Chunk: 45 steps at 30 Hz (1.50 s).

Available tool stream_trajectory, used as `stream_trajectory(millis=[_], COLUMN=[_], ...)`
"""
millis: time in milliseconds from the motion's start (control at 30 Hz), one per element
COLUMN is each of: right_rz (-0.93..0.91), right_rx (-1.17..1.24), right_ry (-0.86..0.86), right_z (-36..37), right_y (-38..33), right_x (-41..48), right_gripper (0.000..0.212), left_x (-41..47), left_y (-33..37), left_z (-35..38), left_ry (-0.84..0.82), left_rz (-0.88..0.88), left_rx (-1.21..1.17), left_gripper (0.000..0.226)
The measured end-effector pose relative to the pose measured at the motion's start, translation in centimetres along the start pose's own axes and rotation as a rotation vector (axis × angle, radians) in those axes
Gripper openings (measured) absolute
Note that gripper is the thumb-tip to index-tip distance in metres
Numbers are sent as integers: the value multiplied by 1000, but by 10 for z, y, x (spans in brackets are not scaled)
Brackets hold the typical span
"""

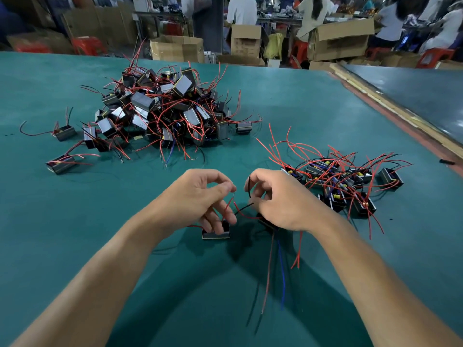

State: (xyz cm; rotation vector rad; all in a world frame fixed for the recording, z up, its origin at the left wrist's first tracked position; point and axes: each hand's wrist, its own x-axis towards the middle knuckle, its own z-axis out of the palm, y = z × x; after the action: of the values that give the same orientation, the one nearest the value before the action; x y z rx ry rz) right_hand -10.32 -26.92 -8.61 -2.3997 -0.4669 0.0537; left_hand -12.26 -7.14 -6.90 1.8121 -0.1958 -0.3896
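In the head view, a small black transformer (216, 234) is seen on the green table (75, 221), directly in front of the person. It is touched from above by the lower fingers of the left hand (198, 196). A thin red wire (229, 204) is pinched just above it between that hand's thumb and forefinger. A black wire (249, 190) is pinched by the curled fingers of the right hand (283, 199), which is held close beside the left. A second transformer (264, 221) is largely hidden under the right hand, and whether it is gripped cannot be told. Red, blue and dark leads (280, 266) are trailed from beneath that hand toward the viewer. A large heap of like units (165, 108) is piled further back on the left, and a smaller cluster (343, 181) is laid out to the right. Cardboard boxes (338, 38) are seen beyond the table's far edge.
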Motion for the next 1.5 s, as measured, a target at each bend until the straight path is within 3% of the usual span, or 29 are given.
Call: stream_trajectory(millis=[100,267,433,567,900,1100,1300,1500], right_rz=[5,-30,-9,-3,27,10,-25,-32], right_rx=[19,25,40,33,24,61,122,228], right_ry=[8,8,-3,-13,-18,-18,51,96], right_z=[1,2,2,3,1,1,3,8], right_y=[1,1,1,0,-6,-8,-6,-8], right_x=[2,2,0,0,-4,-4,-2,-1], right_gripper=[12,5,37,42,52,42,24,26], left_x=[3,1,2,4,6,6,5,4], left_y=[-7,-9,-9,-9,-11,-10,-8,-8], left_z=[-2,-1,-1,0,-3,-2,-1,-2], left_ry=[51,-50,-19,90,160,180,173,180], left_rz=[75,134,204,226,223,245,237,245], left_rx=[93,116,155,250,226,213,161,153], left_gripper=[3,9,30,46,37,24,24,23])
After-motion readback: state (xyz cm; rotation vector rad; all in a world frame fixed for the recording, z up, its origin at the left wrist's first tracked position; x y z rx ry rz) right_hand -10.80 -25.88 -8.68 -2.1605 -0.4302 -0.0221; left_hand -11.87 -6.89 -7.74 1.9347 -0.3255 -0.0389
